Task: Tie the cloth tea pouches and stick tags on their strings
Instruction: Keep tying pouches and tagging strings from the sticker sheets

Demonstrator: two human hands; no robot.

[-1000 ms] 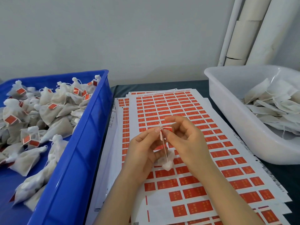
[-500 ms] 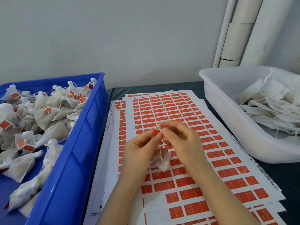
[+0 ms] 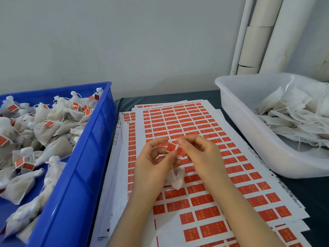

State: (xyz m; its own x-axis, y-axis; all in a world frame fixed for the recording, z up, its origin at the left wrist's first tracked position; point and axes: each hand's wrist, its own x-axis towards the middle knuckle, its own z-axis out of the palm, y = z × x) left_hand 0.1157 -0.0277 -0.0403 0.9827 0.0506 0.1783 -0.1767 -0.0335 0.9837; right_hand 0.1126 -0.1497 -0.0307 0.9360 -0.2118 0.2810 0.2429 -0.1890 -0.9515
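Above the sticker sheets (image 3: 204,175), my left hand (image 3: 153,168) and my right hand (image 3: 203,157) meet at a red tag (image 3: 175,149). Both pinch the tag, which lies spread open between their fingertips around a white string. A small white cloth tea pouch (image 3: 176,178) hangs from that string below my left palm, partly hidden by it. The sheets carry rows of red stickers on white backing.
A blue crate (image 3: 78,175) on the left holds several tied pouches with red tags (image 3: 44,132). A white tub (image 3: 249,132) on the right holds several flat pouches (image 3: 295,114). White pipes (image 3: 263,32) stand against the wall behind it.
The red tag, seen folded edge-on around the string before, now lies opened flat between my fingertips. Both hands stayed together over the sheets; the pouch still hangs below.
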